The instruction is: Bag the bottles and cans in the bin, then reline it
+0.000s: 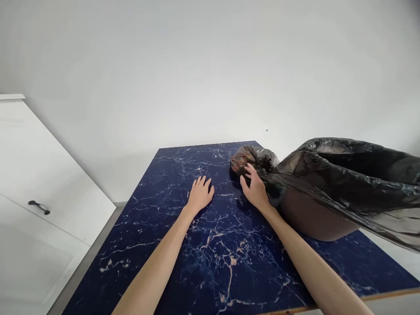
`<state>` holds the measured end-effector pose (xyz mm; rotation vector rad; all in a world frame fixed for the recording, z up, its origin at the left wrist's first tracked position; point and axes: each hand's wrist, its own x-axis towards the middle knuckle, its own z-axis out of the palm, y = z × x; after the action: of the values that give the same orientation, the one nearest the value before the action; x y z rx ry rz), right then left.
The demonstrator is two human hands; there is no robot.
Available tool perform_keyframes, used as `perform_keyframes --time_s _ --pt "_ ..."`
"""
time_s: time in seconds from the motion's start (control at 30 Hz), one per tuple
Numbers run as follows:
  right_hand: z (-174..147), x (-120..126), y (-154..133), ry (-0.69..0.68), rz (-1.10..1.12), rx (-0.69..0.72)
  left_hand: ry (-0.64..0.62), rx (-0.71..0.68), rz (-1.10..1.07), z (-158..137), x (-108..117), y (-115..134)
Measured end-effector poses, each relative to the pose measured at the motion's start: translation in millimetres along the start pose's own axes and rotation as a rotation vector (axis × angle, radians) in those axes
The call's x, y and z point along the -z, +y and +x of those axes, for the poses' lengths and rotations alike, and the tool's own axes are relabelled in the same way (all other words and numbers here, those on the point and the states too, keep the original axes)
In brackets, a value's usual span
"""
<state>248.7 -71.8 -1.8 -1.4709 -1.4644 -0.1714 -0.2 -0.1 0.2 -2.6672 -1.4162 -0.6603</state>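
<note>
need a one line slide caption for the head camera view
Left hand flat on a blue marble table, right hand touching a bunched black plastic bag over a brown bin.

Bare forearms — no sleeves, rings, watch

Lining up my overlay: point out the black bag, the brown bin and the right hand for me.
black bag (348,175): head view, on the draped plastic above the bin.
brown bin (311,218): head view, on its bare side wall.
right hand (254,190): head view, on its back.

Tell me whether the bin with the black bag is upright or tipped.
Tipped: the brown bin lies on its side on the blue marble table, black bag over its mouth. The right hand touches the bag.
</note>
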Motion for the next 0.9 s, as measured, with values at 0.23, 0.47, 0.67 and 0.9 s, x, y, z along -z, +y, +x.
perform_keyframes --time_s 0.23,0.47,0.67,0.9 --pt "5.0 14.2 -12.4 0.144 -0.059 0.003 -0.011 -0.001 -0.014 0.7 0.7 -0.6" --pt "0.1 5.0 3.2 0.135 -0.098 -0.136 -0.002 0.002 -0.042 0.1 0.0 -0.9" --pt "-6.2 -9.5 -17.1 -0.042 0.010 -0.007 0.068 -0.021 -0.076 -1.5 6.8 3.7" --pt "-14.0 -12.9 -34.4 -0.195 0.140 0.110 0.288 -0.071 -0.113 -4.0 31.2 26.7"
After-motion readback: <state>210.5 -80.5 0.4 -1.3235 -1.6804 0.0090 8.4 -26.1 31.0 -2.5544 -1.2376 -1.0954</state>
